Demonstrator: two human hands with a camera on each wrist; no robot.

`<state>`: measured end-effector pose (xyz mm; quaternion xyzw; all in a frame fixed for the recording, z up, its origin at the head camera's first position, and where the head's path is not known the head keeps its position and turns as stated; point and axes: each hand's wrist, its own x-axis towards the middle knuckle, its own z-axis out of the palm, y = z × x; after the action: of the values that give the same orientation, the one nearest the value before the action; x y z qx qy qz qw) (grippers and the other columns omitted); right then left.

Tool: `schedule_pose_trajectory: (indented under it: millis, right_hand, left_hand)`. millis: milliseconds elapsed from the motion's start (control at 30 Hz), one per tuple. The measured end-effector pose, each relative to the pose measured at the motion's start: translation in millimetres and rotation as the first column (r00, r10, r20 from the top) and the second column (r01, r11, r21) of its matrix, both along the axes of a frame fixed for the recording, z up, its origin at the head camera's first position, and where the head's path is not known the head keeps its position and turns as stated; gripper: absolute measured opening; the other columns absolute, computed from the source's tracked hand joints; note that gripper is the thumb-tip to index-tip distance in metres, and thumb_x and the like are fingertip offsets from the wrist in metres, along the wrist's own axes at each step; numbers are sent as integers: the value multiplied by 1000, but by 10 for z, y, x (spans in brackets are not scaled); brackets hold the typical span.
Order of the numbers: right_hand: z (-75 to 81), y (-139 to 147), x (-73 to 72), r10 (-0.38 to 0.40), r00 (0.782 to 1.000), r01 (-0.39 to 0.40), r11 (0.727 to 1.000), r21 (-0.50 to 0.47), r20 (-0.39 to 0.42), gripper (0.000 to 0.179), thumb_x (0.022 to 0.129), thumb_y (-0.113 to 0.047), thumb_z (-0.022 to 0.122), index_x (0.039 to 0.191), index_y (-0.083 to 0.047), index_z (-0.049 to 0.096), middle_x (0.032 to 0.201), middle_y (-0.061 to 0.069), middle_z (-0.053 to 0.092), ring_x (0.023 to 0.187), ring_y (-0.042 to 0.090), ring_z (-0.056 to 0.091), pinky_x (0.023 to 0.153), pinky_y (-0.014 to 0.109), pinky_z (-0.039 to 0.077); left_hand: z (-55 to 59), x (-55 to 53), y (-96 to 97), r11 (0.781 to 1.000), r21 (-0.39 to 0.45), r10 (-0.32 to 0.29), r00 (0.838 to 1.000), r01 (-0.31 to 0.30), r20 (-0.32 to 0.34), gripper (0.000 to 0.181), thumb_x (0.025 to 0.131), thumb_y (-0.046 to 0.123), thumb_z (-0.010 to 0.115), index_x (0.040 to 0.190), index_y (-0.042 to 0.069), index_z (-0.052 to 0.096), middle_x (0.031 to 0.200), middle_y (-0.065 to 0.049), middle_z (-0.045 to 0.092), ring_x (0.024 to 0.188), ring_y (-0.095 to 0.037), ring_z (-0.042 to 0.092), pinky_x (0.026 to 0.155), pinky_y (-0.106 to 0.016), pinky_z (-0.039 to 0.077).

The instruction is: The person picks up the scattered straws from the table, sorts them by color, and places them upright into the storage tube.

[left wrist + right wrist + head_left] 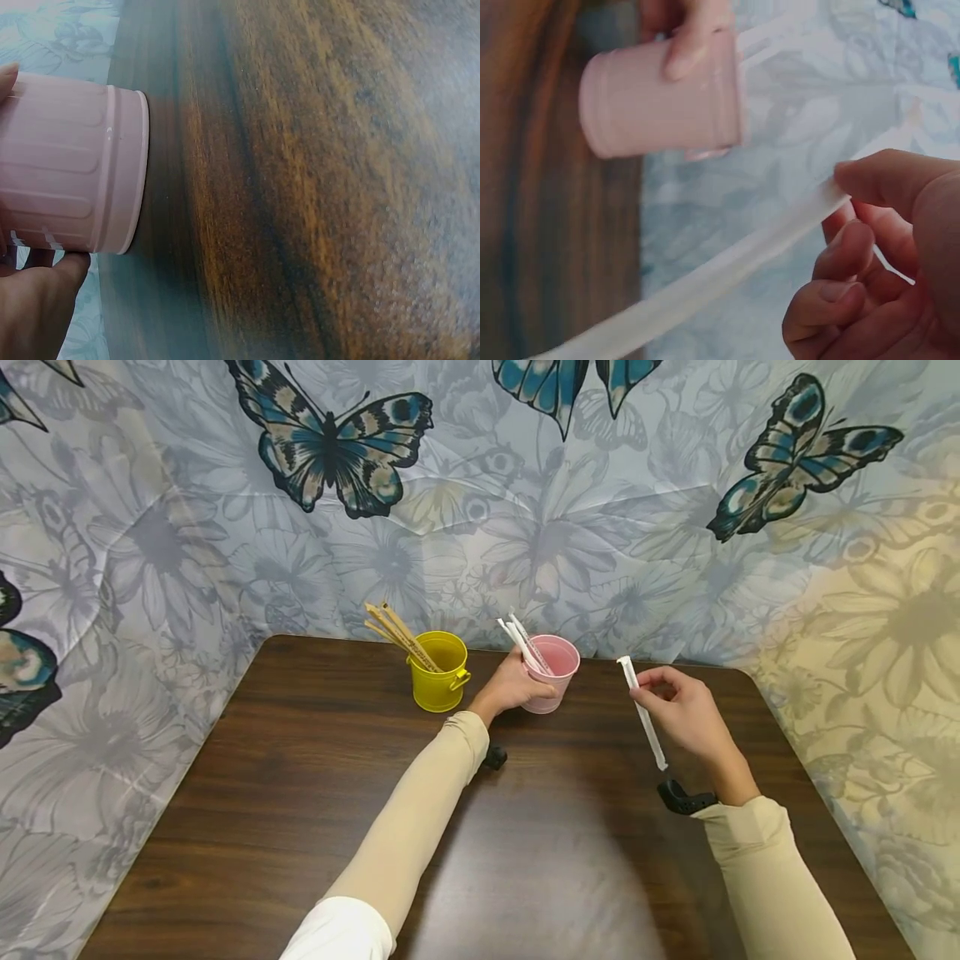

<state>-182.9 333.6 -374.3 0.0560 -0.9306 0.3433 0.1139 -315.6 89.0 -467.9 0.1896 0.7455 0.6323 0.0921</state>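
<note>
My left hand [512, 685] grips a small pink bucket [567, 683], thumb along its near side. Several white wrapped straws [521, 639] lean out of the bucket's left side. In the left wrist view, the ribbed wall of the pink bucket [52, 161] shows beside my fingers; whether its base touches the table I cannot tell. To the right, my right hand [693, 710] pinches a white paper-wrapped straw [649, 733] between thumb and fingertips. This straw slants, upper end tilted left, apart from the bucket. The right wrist view shows the straw [727, 266] crossing below the bucket.
A yellow bucket [435, 695] with several tan patterned straws [401, 633] stands left of the pink one, close to my left hand. Both are near the back edge of the dark wooden table [300, 777]. Behind hangs a butterfly-print cloth [450, 543].
</note>
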Motion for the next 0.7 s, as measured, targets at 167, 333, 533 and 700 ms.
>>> schedule_pose_trajectory:
  millis: [167, 333, 533, 700]
  right_hand:
    - [247, -141, -152, 17, 1000, -19, 996, -85, -25, 22, 97, -25, 70, 108, -6, 67, 84, -21, 60, 61, 1, 53, 54, 21, 44]
    - [474, -334, -295, 32, 998, -41, 982, -186, -49, 18, 96, -21, 71, 107, -7, 66, 85, -21, 60, 56, 1, 52, 52, 20, 44]
    - [715, -543, -421, 61, 994, -84, 961, -263, -95, 10, 94, -16, 71, 100, -13, 65, 86, -18, 61, 54, 3, 51, 50, 19, 41]
    - [831, -701, -561, 65, 989, -104, 944, -313, -131, 9, 94, -19, 71, 100, -16, 66, 89, -15, 62, 56, 0, 53, 50, 17, 42]
  left_hand:
    - [-5, -4, 3, 1000, -7, 9, 1000, -9, 0, 93, 67, 5, 92, 147, 11, 43, 135, -9, 64, 123, -20, 62, 109, -30, 49]
    - [2, -8, -3, 1000, -5, 7, 1000, -7, 9, 93, 68, 4, 92, 147, 10, 43, 137, -10, 63, 124, -21, 61, 110, -32, 49]
    - [17, 1, -18, 1000, -22, -1, 1000, 1, 12, 94, 69, 7, 92, 148, 9, 41, 137, -11, 63, 124, -22, 61, 110, -34, 49]
    - [25, 0, -54, 999, -46, 7, 1000, -6, 11, 95, 69, 10, 92, 148, 9, 41, 138, -11, 62, 124, -23, 61, 110, -35, 49]
